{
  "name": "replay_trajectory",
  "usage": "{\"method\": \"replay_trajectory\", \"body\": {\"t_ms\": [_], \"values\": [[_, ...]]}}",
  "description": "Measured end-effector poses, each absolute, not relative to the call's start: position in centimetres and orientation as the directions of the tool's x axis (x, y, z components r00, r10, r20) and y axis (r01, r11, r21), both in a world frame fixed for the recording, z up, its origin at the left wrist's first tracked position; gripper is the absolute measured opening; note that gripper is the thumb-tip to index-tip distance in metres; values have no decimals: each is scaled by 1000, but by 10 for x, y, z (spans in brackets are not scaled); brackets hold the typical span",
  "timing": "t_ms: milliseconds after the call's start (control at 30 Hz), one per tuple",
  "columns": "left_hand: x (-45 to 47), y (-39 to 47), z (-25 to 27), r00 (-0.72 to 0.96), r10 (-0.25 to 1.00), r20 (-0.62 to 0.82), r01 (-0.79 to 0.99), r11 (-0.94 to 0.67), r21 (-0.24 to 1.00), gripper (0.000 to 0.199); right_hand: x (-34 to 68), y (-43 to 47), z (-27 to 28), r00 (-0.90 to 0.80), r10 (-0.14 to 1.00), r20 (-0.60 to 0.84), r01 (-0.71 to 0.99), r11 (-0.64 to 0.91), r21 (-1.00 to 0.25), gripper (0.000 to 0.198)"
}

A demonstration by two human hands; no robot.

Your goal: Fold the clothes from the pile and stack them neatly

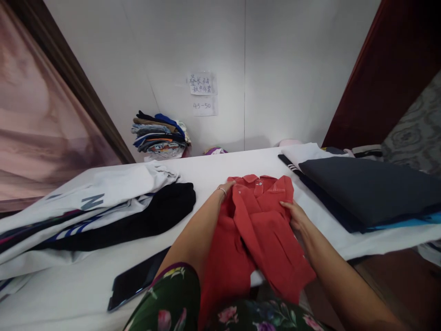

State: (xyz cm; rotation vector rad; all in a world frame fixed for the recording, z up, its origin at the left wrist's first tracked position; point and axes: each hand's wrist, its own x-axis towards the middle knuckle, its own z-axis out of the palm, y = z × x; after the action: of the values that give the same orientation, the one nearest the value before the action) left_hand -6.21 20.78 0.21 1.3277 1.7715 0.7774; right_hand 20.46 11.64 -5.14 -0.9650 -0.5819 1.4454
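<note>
White tabletop (237,159) is overlain, ctr to lower ctr of frame, by a red shirt (263,220), laid collar-up w/ its lower part past the near edge. The shirt's side at R of ctr is gripped by the R hand (292,214); its shoulder at upper L is pinched by the L hand (226,187). Shoulders prob. best held level, creases eased w/ even tension, & collar button (260,184) centred.
</note>
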Motion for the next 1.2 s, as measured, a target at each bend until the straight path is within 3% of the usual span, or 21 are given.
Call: {"method": "replay_trajectory", "body": {"t_ms": [133,300,400,533,700,867,1000,1100,1200], "values": [[-64,210,25,-169,974,-149,406,206,890,16,198,113,-42,274,955,-113,-522,49,-851,50],[-75,204,90,-96,981,166,271,-135,953,35,206,103,2,313,944,107,-488,257,-834,49],[-79,190,136,-12,859,512,83,-510,856,41,215,96,46,375,882,286,-414,435,-800,49],[-80,164,193,-11,700,714,79,-712,698,43,220,76,101,378,806,455,-368,582,-725,51],[-83,144,237,-38,619,785,139,-774,617,37,210,44,125,216,870,443,-475,490,-731,41],[-87,142,276,69,547,834,279,-814,510,35,191,31,125,51,925,376,-561,338,-755,37],[-82,149,334,205,479,853,368,-846,386,37,168,31,135,-67,908,414,-583,301,-755,46],[-57,170,377,378,409,831,387,-885,259,31,154,37,145,-24,875,484,-606,372,-703,48],[-15,208,382,579,379,722,378,-909,174,32,147,48,143,24,870,492,-629,395,-670,44]]}}
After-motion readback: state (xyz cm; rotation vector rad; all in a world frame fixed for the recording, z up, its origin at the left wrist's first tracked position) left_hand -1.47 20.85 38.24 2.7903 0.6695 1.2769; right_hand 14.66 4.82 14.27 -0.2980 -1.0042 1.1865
